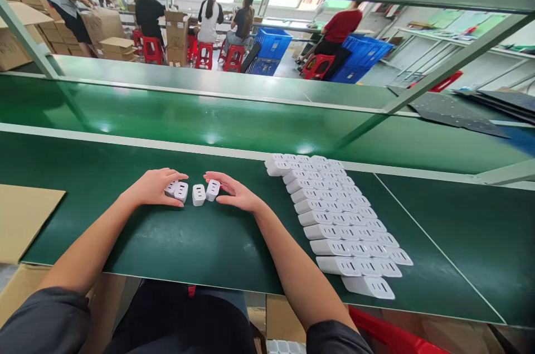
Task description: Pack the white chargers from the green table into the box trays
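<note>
White blocks (199, 195) at left hand (154, 188), eleven o'clock: two, thumb and fingers curved around; pinch cannot be told.
Right hand (242, 198), near twelve: spread around one, contact unclear.
Feel: probably light, stiff, slick; best taken by side walls.
Rows (346, 217): one o'clock.
Hidden: leftmost block, partly by fingers.
</note>
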Tool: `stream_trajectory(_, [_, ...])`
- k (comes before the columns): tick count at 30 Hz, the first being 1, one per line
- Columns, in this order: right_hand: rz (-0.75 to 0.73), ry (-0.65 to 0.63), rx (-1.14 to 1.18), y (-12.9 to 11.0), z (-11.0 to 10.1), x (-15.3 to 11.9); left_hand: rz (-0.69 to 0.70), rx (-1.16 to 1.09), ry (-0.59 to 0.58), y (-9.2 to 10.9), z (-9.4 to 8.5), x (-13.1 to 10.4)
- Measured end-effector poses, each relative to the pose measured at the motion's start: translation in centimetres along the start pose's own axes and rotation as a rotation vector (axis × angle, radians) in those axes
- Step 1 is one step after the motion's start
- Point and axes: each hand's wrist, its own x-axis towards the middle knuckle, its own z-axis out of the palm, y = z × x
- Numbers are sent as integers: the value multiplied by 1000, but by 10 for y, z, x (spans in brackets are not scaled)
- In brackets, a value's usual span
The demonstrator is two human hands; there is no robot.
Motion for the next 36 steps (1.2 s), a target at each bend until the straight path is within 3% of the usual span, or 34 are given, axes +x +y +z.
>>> stream_trajectory(5, [-86, 98, -342, 1, 28, 4, -8, -37, -41, 2, 4, 3])
stream_trajectory(10, [-121, 181, -422, 10, 43, 9, 8, -127, -27, 7, 7, 2])
stream_trajectory(16, [-122, 207, -466, 6, 36, 7, 8, -389, -99, -20, -5, -11])
stream_trajectory(21, [-44, 23, -502, -7, 15, -1, -19, -374, -196, -28, -9, -10])
stream_trajectory(24, [9, -21, -468, -8, 9, -2, -13, -384, -217, -25, -10, -9])
stream_trajectory(29, [11, 29, -454, -3, 15, 1, -6, -426, -184, -27, -12, -10])
stream_trajectory(36, [-13, 65, -484, -2, 20, 2, -121, -539, -108, -33, -22, -17])
